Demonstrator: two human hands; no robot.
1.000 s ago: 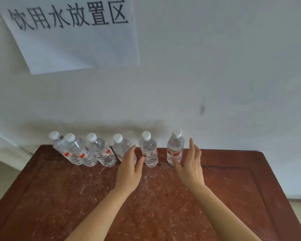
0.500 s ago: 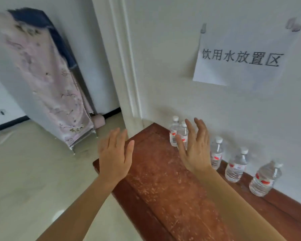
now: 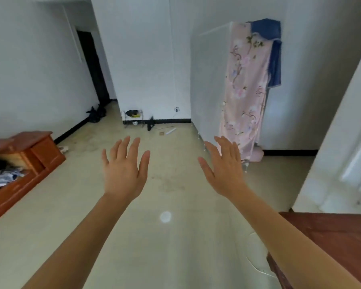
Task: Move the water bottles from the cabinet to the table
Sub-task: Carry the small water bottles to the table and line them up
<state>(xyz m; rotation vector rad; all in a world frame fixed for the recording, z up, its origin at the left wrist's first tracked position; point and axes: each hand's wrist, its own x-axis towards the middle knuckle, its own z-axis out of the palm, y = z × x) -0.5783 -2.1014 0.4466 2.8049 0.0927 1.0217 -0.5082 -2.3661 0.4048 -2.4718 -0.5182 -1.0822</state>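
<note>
No water bottle shows in the head view now. My left hand [image 3: 124, 170] and my right hand [image 3: 224, 167] are both held out in front of me over the pale floor, fingers spread and straight, holding nothing. The dark red wooden table [image 3: 333, 238] shows only as a corner at the lower right, under my right forearm. A low orange-brown wooden cabinet [image 3: 32, 152] stands against the left wall, its open compartment holding papers and dark items.
A fabric wardrobe [image 3: 208, 80] with a pink flowered cover [image 3: 244, 90] stands at the right. A wire rack [image 3: 133, 117], a black bag [image 3: 96, 114] and small litter lie by the far wall. A dark doorway [image 3: 92, 65] opens at the back left.
My view has swung left, away from the table and its row of bottles, to face the room. Both hands stayed raised and open, and have moved off the table.
</note>
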